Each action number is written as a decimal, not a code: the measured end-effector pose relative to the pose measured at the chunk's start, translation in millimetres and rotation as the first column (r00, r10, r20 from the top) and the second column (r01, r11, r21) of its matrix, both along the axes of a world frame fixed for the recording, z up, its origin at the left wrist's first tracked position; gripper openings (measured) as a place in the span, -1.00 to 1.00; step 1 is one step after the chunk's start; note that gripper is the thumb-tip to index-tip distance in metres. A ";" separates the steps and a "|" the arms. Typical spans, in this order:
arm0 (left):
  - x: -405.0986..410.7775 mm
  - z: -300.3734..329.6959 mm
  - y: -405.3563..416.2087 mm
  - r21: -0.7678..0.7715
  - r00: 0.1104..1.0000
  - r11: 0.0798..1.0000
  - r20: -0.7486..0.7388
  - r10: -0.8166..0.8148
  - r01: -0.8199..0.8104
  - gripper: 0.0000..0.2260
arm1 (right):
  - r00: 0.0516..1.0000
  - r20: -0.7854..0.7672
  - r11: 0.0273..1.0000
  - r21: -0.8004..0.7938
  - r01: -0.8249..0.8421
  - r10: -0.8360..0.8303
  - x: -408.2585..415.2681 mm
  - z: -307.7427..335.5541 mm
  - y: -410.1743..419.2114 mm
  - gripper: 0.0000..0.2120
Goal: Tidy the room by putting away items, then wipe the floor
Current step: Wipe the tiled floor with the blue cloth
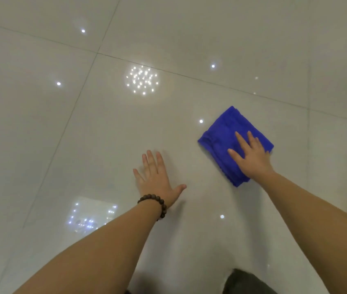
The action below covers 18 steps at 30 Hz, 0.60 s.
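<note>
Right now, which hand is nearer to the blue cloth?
Right. The right hand lies flat on the blue cloth, pressing it against the floor. The left hand rests flat on bare tile, apart from the cloth.

The cloth (229, 134) was a vivid, solid royal blue with no print. The floor (41, 124) was glossy pale grey-white tile crossed by thin darker grout lines and dotted with white light reflections. The bracelet (154, 203) had dark brown beads. A dark grey patch of clothing (246, 281) showed at the lower edge.
</note>
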<state>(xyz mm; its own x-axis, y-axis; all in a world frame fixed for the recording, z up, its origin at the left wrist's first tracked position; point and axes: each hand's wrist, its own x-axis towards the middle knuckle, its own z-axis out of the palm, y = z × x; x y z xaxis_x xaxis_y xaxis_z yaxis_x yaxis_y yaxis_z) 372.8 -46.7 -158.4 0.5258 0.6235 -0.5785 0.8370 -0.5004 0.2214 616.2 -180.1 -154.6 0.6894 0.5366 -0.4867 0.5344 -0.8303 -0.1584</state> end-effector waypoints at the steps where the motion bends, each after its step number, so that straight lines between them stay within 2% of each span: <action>1: 1.2 0.6 -7.0 0.015 1.000 1.000 0.003 0.009 -0.009 0.06 | 0.999 0.038 1.000 0.007 0.008 -0.009 -3.4 -0.3 -2.3 -0.36; 4: 14.2 -7.0 -31.9 -0.004 0.999 1.000 -0.023 0.025 -0.026 0.14 | 0.988 0.146 0.999 -0.001 -0.040 0.040 -7.6 -6.3 5.0 -0.35; 8: 28.2 -33.9 -57.2 -0.040 0.994 0.999 -0.111 0.012 -0.016 0.30 | 0.965 0.141 0.975 -0.023 -0.220 0.221 -14.3 -37.5 10.8 -0.34; 10: 30.5 -43.6 -60.2 -0.009 0.991 1.000 -0.132 0.014 -0.016 0.33 | 0.960 0.166 0.974 -0.020 -0.225 0.225 12.5 -49.5 -14.8 -0.35; 11: 31.7 -45.9 -60.3 -0.003 0.990 1.000 -0.138 0.018 -0.019 0.33 | 0.972 0.184 0.989 -0.015 -0.146 0.147 34.9 -52.8 -35.4 -0.36; 13: 34.7 -46.0 -61.1 -0.002 0.988 1.000 -0.152 0.019 -0.020 0.34 | 0.966 0.200 0.985 -0.023 0.173 -0.165 83.1 -50.5 -86.6 -0.33; 15: 38.3 -46.3 -62.8 0.006 0.987 1.000 -0.157 0.016 -0.016 0.34 | 0.829 0.197 0.845 -0.008 0.534 -0.523 120.5 -44.2 -122.8 -0.29; 16: 40.4 -47.0 -64.1 0.008 0.987 1.000 -0.159 0.016 -0.015 0.34 | 0.758 0.188 0.772 0.002 0.636 -0.625 128.4 -42.9 -122.5 -0.27; 17: 41.8 -46.8 -65.1 0.009 0.987 1.000 -0.161 0.018 -0.016 0.34 | 0.739 0.197 0.756 0.017 0.654 -0.644 125.9 -45.2 -108.6 -0.26; 18: 43.6 -46.8 -65.7 0.010 0.986 1.000 -0.166 0.016 -0.014 0.34 | 0.789 0.223 0.814 0.041 0.579 -0.572 115.2 -50.6 -86.1 -0.27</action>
<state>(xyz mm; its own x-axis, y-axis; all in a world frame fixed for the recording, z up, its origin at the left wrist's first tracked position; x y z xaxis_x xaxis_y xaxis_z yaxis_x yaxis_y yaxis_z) 416.3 -112.4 -205.1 0.4133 0.6364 -0.6513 0.8693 -0.4887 0.0741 731.4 -266.3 -205.3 0.9546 -0.0046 -0.2977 -0.0264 -0.9973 -0.0692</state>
